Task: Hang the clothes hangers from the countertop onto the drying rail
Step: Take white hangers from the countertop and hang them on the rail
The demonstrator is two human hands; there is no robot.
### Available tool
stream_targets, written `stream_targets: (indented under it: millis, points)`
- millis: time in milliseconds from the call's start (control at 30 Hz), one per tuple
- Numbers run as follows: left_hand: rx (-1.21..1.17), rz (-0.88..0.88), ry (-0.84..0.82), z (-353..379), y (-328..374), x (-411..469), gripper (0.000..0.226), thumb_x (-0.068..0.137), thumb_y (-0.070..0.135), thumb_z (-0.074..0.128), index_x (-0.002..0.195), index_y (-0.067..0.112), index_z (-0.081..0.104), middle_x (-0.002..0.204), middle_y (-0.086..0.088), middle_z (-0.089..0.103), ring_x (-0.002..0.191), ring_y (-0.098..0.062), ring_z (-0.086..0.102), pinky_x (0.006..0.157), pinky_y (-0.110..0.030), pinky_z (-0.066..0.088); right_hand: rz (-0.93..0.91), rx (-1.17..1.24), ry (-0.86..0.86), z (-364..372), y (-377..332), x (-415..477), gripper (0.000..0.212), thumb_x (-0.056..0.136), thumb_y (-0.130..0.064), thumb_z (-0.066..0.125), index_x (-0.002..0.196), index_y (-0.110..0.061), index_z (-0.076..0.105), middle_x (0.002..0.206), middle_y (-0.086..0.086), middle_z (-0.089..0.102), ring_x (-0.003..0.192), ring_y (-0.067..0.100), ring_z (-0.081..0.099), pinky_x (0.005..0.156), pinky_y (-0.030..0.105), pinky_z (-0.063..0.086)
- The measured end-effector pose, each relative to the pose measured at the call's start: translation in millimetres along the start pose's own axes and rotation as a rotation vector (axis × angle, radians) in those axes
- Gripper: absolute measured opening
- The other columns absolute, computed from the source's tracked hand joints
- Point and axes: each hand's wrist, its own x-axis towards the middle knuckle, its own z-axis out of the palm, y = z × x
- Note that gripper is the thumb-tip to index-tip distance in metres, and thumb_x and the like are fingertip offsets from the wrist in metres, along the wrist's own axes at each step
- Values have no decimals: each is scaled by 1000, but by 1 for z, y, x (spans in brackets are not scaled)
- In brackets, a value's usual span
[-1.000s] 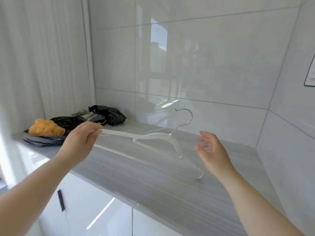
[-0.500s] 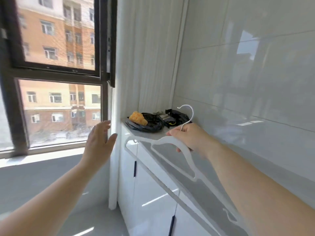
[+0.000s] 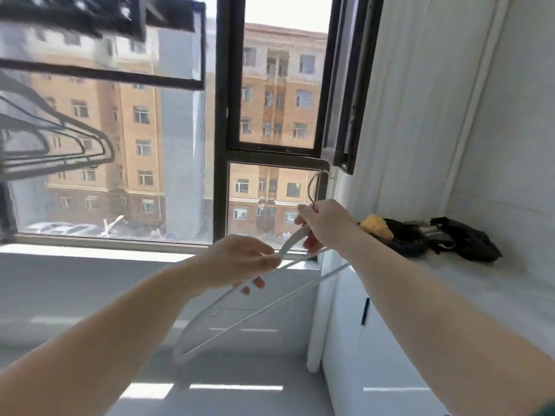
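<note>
In the centre of the frame, a white hanger (image 3: 289, 243) is held in the air with both hands. The right hand (image 3: 326, 225) grips its neck just under the metal hook (image 3: 313, 187); the left hand (image 3: 240, 264) pinches the shoulder lower left of it, and the rest slopes down to the lower left. Dark hangers (image 3: 60, 145) hang at the upper left, blurred. At right, the countertop (image 3: 450, 283) bears black bags (image 3: 462, 238) and a yellow lump (image 3: 377, 226).
</note>
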Motion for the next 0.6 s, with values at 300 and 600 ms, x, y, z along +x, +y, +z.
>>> stream_targets:
  millis: [300, 600]
  points:
    - [507, -41, 332, -103, -41, -106, 17, 91, 17, 48, 97, 15, 64, 86, -1, 65, 47, -8, 55, 45, -12, 41, -242, -82, -115, 116, -106, -17, 24, 96, -20, 46, 87, -3, 60, 56, 8, 56, 24, 2, 47, 39, 16, 44]
    - [644, -185, 566, -222, -62, -223, 23, 93, 22, 48, 114, 26, 56, 80, 14, 61, 34, 4, 51, 48, -12, 45, -610, -290, -12, 205, -223, -46, 32, 96, -33, 44, 99, -12, 67, 103, 3, 68, 98, 19, 59, 85, 26, 40]
